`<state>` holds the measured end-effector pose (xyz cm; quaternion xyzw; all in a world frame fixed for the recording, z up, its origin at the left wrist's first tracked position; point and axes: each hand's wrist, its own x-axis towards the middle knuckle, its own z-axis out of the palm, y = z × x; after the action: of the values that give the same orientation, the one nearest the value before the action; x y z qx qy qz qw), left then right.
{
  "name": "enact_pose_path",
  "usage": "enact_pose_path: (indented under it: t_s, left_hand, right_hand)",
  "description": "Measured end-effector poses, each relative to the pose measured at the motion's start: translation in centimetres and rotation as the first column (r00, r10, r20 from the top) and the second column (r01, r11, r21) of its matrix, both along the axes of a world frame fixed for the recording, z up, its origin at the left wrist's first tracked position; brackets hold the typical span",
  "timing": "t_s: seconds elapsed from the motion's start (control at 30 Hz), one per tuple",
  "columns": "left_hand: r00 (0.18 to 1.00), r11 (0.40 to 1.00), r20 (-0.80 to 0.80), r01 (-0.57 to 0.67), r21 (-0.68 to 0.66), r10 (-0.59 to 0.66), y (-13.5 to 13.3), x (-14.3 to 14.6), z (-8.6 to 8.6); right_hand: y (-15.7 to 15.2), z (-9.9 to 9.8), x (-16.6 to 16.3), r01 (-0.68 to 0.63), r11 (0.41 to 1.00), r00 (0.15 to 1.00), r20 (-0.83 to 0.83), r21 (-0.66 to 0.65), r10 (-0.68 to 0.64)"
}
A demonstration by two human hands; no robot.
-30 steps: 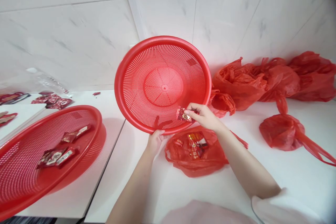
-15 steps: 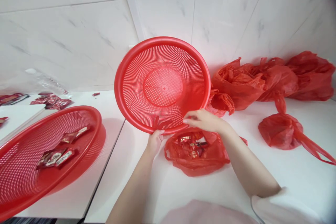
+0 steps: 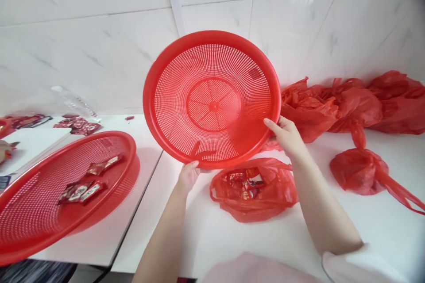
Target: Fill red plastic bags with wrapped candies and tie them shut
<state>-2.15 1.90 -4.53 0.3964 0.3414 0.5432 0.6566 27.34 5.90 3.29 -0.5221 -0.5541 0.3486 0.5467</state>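
Light, stiff perforated basket (image 3: 212, 97) tilted on edge, gripped at rim by left hand (image 3: 187, 176) below and right hand (image 3: 287, 135) beside; rim likely best hold.

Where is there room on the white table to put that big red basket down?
Bare room lies on the white table between the open bag of packets and the knotted bag, and nearer the person. Another bare strip lies left of the left hand. It is crowded along the wall, where red bags pile up.
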Motion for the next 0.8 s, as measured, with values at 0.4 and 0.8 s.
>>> enact_pose_path:
  t_s: [0.4,0.8]
  left_hand:
    - [0.319,0.323,0.108,-0.946,-0.017,0.942,1.7,-7.3,0.6]
    - [0.645,0.643,0.191,-0.762,0.083,0.740,1.2,-2.9,1.0]
  right_hand:
    - [-1.0,1.8,1.8,0.041,0.999,0.922,-0.386,0.011,-0.034]
    - [-1.4,2.2,2.1,0.036,0.999,0.906,-0.422,0.006,-0.030]
